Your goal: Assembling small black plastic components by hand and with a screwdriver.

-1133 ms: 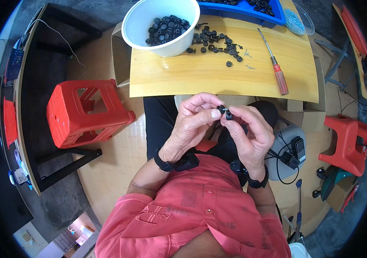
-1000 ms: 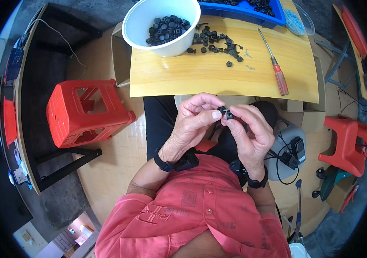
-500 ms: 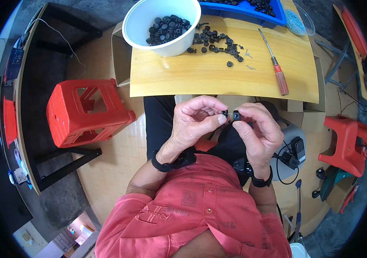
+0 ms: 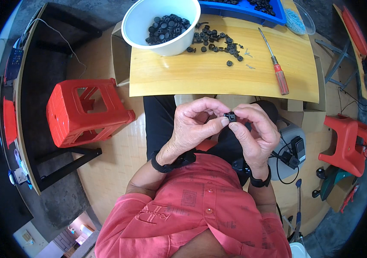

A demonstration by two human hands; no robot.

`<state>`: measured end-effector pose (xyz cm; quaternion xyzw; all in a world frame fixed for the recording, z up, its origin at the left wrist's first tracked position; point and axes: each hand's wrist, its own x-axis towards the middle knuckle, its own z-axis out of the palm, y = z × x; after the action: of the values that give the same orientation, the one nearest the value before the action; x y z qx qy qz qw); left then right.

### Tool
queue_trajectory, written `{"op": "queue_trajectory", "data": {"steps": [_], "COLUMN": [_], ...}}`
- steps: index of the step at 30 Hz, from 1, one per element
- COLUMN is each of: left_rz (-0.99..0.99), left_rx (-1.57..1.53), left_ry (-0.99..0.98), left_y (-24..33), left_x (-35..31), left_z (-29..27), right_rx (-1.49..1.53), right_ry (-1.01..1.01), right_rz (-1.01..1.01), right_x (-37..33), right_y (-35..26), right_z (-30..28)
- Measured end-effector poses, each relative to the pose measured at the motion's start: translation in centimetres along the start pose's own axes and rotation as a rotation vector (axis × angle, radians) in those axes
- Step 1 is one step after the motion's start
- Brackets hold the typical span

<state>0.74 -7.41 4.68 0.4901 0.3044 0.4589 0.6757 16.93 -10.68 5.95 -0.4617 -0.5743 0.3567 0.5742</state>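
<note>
In the head view, the left hand (image 4: 195, 121) and right hand (image 4: 258, 134) each pinch between thumb and fingertips, meeting over two small black parts (image 4: 230, 116) in front of the tabletop (image 4: 170, 81), above the lap. The fingertips cover much of these parts, and the join between them is hard to make out. Half a second earlier a gap showed between the parts, with something thin bridging it; now they sit together, and the hands have drawn closer.

The upper edge cuts off the one white bowl (image 4: 172, 49) and the one blue tray (image 4: 243, 16). Black pieces (image 4: 169, 29) heap in the bowl, overlapping too much to count, as do most of the loose pieces (image 4: 215, 49) beside it. A few thin silvery bits (image 4: 247, 53) are too small to identify. One red-handled screwdriver (image 4: 279, 74) lies to their right, unmoved. Two red stools (image 4: 82, 114) flank the person.
</note>
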Motion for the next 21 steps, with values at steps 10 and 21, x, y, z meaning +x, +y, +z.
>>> {"op": "queue_trajectory", "data": {"steps": [10, 21], "left_rz": [0.019, 0.024], "left_rx": [0.034, 0.008], "left_ry": [0.045, 0.043], "left_y": [0.15, 0.08], "left_x": [-0.09, -0.24], "left_z": [0.43, 0.41], "right_rx": [0.007, 0.026], "right_ry": [0.021, 0.032], "right_rz": [0.009, 0.012], "right_x": [-0.17, -0.3], "right_y": [0.17, 0.33], "right_z": [0.0, 0.01]}}
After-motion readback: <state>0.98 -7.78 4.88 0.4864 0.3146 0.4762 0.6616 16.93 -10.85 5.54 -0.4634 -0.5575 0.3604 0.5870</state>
